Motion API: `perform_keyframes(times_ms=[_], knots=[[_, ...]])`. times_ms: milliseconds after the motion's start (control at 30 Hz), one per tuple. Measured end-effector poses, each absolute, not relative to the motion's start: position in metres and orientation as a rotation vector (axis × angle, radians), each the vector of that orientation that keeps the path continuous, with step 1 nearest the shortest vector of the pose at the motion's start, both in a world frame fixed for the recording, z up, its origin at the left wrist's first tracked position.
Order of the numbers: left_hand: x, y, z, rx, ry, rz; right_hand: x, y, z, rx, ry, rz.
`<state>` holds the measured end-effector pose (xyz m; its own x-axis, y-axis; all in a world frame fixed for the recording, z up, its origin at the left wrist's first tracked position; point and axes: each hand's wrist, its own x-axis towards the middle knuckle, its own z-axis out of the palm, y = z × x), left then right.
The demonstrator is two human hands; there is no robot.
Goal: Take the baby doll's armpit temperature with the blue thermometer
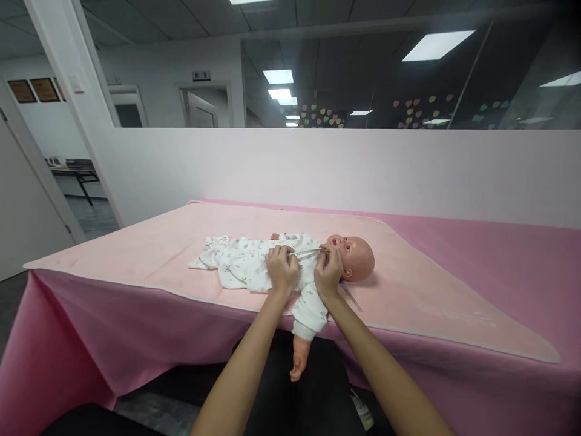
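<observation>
A baby doll (pixel 358 257) lies on its back, its bald head to the right, dressed in a white printed outfit (pixel 245 260). My left hand (pixel 281 266) is closed over the chest of the outfit. Near the doll's chin, my right hand (pixel 328 269) is closed too, with the fingertips pinched. A thin white strip (pixel 306 251) runs taut from one hand to the other; whether it is a tie or the garment's edge, I cannot tell. One doll arm (pixel 300 357) hangs over the table's front edge. Beside the right wrist lies a thin clear stick-like thing (pixel 353 298), partly hidden.
The doll rests on a pale pink mat (pixel 149 248) over a darker pink tablecloth (pixel 521 254). A white low wall (pixel 340 169) with glass above it stands behind the table. At the left are a door (pixel 31 200) and a dark table (pixel 79 172) in another room.
</observation>
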<state>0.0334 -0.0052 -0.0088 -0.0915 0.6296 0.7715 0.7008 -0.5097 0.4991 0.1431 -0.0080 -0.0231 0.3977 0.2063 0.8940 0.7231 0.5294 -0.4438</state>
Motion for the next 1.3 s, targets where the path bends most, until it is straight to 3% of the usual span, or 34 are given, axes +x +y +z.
perform_keyframes(times_ms=[567, 833, 1300], knots=[[0.0322, -0.0077, -0.0101, -2.084, -1.477, -1.925, 0.1426, -0.0099, -0.0211, -0.985, -1.147, -0.372], [0.0337, -0.0105, -0.0086, -2.139, -1.563, -1.682, 0.1427, -0.0097, -0.0225, -0.99, -1.147, -0.357], [0.0348, -0.0108, -0.0096, -2.121, -1.588, -1.593, 0.1426, -0.0103, -0.0215, -0.993, -1.159, -0.346]])
